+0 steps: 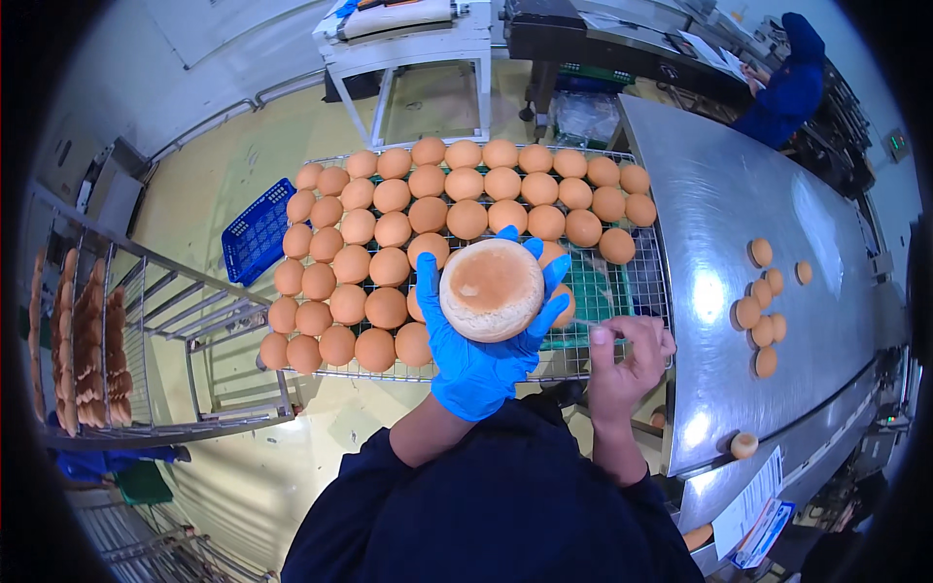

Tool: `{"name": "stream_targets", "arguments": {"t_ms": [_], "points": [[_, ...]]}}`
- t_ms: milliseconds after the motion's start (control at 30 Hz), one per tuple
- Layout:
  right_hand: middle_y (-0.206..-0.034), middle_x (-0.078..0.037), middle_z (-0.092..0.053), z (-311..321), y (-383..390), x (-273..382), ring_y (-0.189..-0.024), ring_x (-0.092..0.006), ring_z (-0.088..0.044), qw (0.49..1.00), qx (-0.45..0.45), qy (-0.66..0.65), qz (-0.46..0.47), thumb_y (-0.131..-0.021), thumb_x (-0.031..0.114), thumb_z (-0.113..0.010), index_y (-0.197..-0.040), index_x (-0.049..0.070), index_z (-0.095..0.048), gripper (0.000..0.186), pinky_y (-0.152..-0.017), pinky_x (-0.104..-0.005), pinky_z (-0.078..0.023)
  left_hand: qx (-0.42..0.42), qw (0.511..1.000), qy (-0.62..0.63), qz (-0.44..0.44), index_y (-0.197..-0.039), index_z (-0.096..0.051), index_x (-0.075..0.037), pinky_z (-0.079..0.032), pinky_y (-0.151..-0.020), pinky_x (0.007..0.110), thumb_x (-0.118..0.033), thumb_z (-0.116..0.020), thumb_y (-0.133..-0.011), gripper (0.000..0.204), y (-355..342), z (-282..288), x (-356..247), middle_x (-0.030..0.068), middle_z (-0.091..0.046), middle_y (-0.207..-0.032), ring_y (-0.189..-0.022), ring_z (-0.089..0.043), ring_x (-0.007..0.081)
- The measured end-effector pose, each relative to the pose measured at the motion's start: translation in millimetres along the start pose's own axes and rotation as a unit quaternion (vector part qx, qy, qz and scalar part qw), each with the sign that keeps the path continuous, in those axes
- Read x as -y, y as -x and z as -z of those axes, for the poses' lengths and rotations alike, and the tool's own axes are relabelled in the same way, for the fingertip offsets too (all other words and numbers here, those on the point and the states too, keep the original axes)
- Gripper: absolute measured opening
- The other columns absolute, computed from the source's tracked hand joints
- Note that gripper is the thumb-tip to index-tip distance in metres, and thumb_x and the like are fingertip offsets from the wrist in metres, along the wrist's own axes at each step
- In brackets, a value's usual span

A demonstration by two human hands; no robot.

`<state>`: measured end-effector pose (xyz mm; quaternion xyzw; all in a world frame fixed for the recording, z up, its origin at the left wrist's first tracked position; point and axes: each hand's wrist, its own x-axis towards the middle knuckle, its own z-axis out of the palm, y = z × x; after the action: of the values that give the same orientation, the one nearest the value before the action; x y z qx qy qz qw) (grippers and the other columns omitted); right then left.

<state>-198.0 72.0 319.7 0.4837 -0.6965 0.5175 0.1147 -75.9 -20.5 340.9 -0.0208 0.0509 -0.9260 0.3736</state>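
My left hand (478,364), in a blue glove, holds up a round bun (492,291) with fingers curled about its sides. A browned flat face of the bun is turned up, and its side is pale and rough. My bare right hand (627,361) is pinched just to the right of it. Between its thumb and finger is a thin, light stick-like thing (580,322) pointing toward the bun; its exact kind is too small to tell. Below both hands, rows of brown round buns (386,307) lie on a wire rack (653,282).
Several loose buns (747,313) lie on the steel table (700,233) at right. A blue crate (259,233) sits on the floor at left, by a rack trolley (209,335). A white stand (408,53) is at the back; a person (787,92) stands far right.
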Motion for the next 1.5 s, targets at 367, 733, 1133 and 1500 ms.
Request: {"name": "stream_targets", "arguments": {"t_ms": [367, 733, 1133, 1500], "points": [[-0.068, 0.003, -0.057, -0.3, 12.9, 7.5, -0.069, -0.0143, -0.050, 0.990, -0.028, 0.119, 0.071, -0.066, 0.029, -0.077, -0.075, 0.013, -0.060, 0.024, -0.075, -0.0315, -0.024, 0.035, 0.954, -0.227, -0.192, -0.139, -0.023, -0.015, -0.031, -0.102, 0.053, -0.062, -0.043, -0.083, 0.076, 5.9, -1.0, 18.5, 0.0210, -0.035, -0.134, -0.120, -0.040, 0.0399], [-0.069, 0.005, -0.055, 13.9, 16.1, -3.4, -0.068, -0.0136, -0.047, 0.980, -0.081, 0.172, 0.059, -0.068, 0.027, -0.074, -0.072, 0.015, -0.059, 0.020, -0.075, -0.0325, -0.023, 0.015, 0.970, -0.210, -0.123, -0.138, -0.025, -0.013, -0.031, -0.102, 0.053, -0.061, -0.042, -0.083, 0.075, -0.9, 0.1, 34.0, 0.0224, -0.036, -0.133, -0.118, -0.042, 0.0399], [-0.070, 0.003, -0.055, 35.7, 26.9, -2.2, -0.068, -0.0140, -0.048, 0.972, -0.089, 0.218, 0.018, -0.062, 0.025, -0.078, -0.073, 0.014, -0.060, 0.024, -0.072, -0.0322, -0.023, 0.017, 0.971, -0.224, -0.077, -0.138, -0.028, -0.015, -0.033, -0.101, 0.051, -0.059, -0.043, -0.083, 0.072, -7.1, 5.5, 51.6, 0.0213, -0.039, -0.131, -0.118, -0.042, 0.0369], [-0.067, 0.002, -0.054, 74.9, 50.6, -7.9, -0.064, -0.0134, -0.048, 0.928, -0.201, 0.315, 0.008, -0.062, 0.028, -0.079, -0.069, 0.013, -0.060, 0.025, -0.072, -0.0317, -0.023, 0.052, 0.969, -0.237, 0.033, -0.138, -0.028, -0.009, -0.049, -0.087, 0.044, -0.058, -0.042, -0.085, 0.073, -15.3, 15.2, 100.5, 0.0195, -0.049, -0.122, -0.108, -0.052, 0.0309]]}}
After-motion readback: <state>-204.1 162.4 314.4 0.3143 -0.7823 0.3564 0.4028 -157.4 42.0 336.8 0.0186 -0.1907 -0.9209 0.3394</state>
